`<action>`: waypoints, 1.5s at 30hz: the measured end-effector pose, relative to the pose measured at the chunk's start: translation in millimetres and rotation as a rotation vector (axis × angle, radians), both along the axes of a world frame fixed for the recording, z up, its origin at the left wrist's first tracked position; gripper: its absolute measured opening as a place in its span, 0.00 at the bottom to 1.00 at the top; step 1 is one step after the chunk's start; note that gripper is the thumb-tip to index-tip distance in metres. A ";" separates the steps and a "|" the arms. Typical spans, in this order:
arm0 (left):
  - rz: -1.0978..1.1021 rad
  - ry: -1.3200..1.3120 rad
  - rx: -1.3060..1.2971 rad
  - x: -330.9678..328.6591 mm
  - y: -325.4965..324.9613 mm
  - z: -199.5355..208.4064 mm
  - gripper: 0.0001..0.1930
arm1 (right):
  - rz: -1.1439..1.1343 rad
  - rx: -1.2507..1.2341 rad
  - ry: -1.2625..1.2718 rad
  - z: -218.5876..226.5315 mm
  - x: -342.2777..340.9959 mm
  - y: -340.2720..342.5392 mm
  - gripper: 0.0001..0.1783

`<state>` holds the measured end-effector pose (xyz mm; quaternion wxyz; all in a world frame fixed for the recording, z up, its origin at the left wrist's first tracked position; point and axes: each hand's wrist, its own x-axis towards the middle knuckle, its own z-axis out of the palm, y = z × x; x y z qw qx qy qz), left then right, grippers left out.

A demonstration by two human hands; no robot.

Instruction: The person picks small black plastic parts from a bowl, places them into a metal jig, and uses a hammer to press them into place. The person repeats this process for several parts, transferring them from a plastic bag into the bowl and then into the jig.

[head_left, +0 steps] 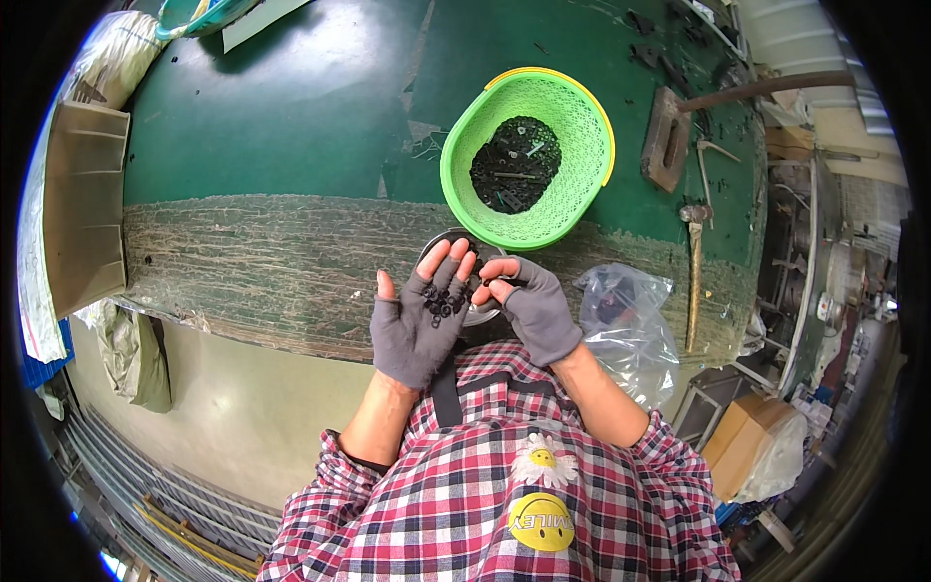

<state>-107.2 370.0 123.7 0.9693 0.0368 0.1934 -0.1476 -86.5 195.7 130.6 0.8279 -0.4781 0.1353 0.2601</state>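
Observation:
My left hand, in a grey fingerless glove, is turned palm up with the fingers extended. It holds several small black rings on the palm and lower fingers. Close beside it, my right hand, gloved the same way, has thumb and fingertips pinched together at the edge of the rings. Whatever lies in that pinch is too small to make out. Under both hands a round metal bowl is mostly hidden. Just beyond them stands a green plastic basket with a yellow handle, holding many small black parts.
A clear plastic bag lies by my right forearm. Farther right on the green worktable are a hammer and a heavy metal block. An open-sided box stands at the left edge. A cardboard box sits below right.

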 end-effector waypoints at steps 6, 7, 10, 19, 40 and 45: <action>0.000 -0.021 -0.022 -0.6 -1.0 -4.8 0.41 | -0.035 0.138 0.119 4.2 0.4 -4.8 0.08; 0.008 -0.020 -0.052 -0.5 -0.9 -4.9 0.41 | -0.074 0.175 0.153 7.4 1.0 -3.4 0.07; 0.016 0.006 -0.008 -0.7 -1.3 -3.0 0.42 | -0.052 0.124 0.161 13.7 3.3 0.0 0.06; -0.039 -0.042 -0.012 -1.7 -4.0 3.0 0.43 | 0.312 -0.948 -0.687 27.4 8.8 19.1 0.12; -0.051 -0.024 0.030 -2.0 -2.6 -1.3 0.42 | 0.148 -0.693 -0.273 11.6 4.7 -2.5 0.06; -0.073 -0.089 0.121 -3.2 -3.7 -4.8 0.41 | 0.191 -0.915 -0.488 23.7 5.4 6.5 0.06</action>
